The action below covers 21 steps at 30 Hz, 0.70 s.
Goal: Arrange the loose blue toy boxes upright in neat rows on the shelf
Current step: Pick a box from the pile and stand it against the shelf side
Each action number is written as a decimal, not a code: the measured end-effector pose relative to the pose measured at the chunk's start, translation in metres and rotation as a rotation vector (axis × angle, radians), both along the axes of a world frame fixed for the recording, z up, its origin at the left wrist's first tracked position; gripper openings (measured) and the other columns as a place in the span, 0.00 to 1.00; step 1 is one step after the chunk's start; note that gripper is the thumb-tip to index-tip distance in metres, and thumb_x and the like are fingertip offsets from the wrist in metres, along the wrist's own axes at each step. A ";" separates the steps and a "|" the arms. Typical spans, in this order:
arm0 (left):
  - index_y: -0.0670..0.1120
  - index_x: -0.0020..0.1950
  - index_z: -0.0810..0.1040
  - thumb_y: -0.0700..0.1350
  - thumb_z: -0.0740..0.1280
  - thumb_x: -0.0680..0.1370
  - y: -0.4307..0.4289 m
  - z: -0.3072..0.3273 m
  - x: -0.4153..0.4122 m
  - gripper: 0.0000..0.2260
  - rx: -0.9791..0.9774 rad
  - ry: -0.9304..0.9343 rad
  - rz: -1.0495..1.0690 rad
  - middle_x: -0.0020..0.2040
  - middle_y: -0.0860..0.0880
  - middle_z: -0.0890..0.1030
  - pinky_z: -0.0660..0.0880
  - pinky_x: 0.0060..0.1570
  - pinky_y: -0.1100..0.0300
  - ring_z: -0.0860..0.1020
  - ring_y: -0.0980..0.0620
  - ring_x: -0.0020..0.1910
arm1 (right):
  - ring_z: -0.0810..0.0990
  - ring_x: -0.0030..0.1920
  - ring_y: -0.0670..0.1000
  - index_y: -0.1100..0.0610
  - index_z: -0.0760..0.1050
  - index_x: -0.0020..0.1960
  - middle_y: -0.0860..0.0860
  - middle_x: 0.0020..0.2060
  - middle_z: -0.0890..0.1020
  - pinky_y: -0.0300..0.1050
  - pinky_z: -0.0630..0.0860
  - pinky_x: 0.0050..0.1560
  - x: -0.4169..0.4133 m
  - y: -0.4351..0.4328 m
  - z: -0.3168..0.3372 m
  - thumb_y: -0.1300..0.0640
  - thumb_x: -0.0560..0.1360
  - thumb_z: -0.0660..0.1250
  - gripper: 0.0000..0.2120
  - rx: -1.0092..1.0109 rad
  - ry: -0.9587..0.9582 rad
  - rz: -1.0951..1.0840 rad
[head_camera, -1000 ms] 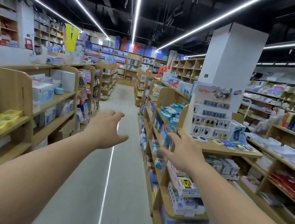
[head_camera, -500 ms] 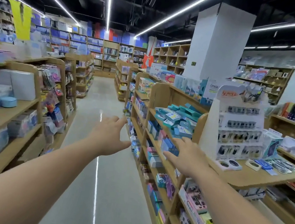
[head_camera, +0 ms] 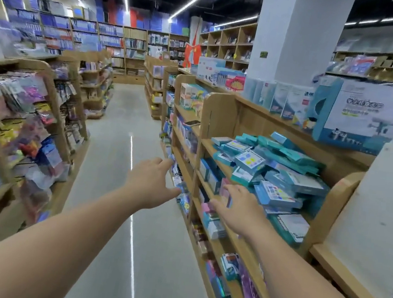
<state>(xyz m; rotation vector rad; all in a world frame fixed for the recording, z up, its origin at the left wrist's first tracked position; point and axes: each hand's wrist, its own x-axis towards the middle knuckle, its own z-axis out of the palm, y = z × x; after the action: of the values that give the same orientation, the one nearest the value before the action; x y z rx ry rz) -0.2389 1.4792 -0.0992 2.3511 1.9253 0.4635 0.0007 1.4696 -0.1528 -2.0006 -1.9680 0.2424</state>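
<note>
The boxes (head_camera: 274, 167) lie heaped askew on the shelf (head_camera: 247, 122), up to its right end. The left hand (head_camera: 150, 182) and right hand (head_camera: 240, 209) reach out, fingers apart and empty, the right near the shelf's front edge.

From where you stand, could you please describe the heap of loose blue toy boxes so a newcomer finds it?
Find the big white square pillar right of the aisle. In front of it, a light wooden shelf unit has a tier between two rounded end panels. There the teal-blue cardboard toy boxes lie tumbled in a heap, unlike the upright packs above.
</note>
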 end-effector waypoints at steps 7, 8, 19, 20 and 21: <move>0.52 0.77 0.63 0.63 0.69 0.75 0.174 -0.032 0.011 0.34 -0.037 -0.023 -0.145 0.73 0.49 0.70 0.70 0.66 0.51 0.68 0.47 0.71 | 0.66 0.72 0.57 0.45 0.61 0.77 0.48 0.74 0.66 0.57 0.69 0.68 0.005 0.132 -0.030 0.29 0.76 0.57 0.35 -0.052 -0.001 -0.103; 0.53 0.77 0.63 0.64 0.69 0.74 0.200 -0.039 0.012 0.35 -0.049 -0.029 -0.169 0.73 0.49 0.70 0.71 0.67 0.49 0.69 0.47 0.71 | 0.66 0.72 0.57 0.45 0.61 0.77 0.48 0.74 0.67 0.57 0.69 0.68 0.005 0.150 -0.035 0.29 0.76 0.57 0.35 -0.059 -0.002 -0.128; 0.54 0.74 0.66 0.67 0.67 0.73 0.471 -0.062 0.013 0.34 -0.083 -0.005 -0.456 0.68 0.50 0.73 0.74 0.64 0.49 0.70 0.48 0.67 | 0.67 0.71 0.55 0.46 0.64 0.76 0.49 0.72 0.68 0.51 0.68 0.67 -0.028 0.364 -0.045 0.33 0.78 0.61 0.31 -0.076 0.123 -0.320; 0.53 0.73 0.67 0.66 0.67 0.73 0.493 -0.062 0.016 0.33 -0.084 -0.008 -0.475 0.67 0.50 0.73 0.74 0.64 0.50 0.71 0.48 0.66 | 0.66 0.72 0.55 0.45 0.63 0.76 0.48 0.74 0.67 0.51 0.69 0.68 -0.027 0.381 -0.046 0.32 0.77 0.61 0.32 -0.079 0.139 -0.343; 0.53 0.73 0.67 0.67 0.67 0.73 0.513 -0.063 0.021 0.33 -0.085 -0.017 -0.490 0.67 0.50 0.73 0.74 0.63 0.50 0.71 0.48 0.66 | 0.66 0.73 0.55 0.45 0.62 0.77 0.48 0.75 0.66 0.52 0.69 0.69 -0.026 0.397 -0.047 0.32 0.77 0.61 0.33 -0.077 0.147 -0.357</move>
<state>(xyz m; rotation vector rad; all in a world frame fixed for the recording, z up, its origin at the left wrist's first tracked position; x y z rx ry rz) -0.2183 1.9918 -0.1620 2.6201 1.2580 0.3472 -0.0251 1.8666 -0.1995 -2.2662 -1.5029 0.3699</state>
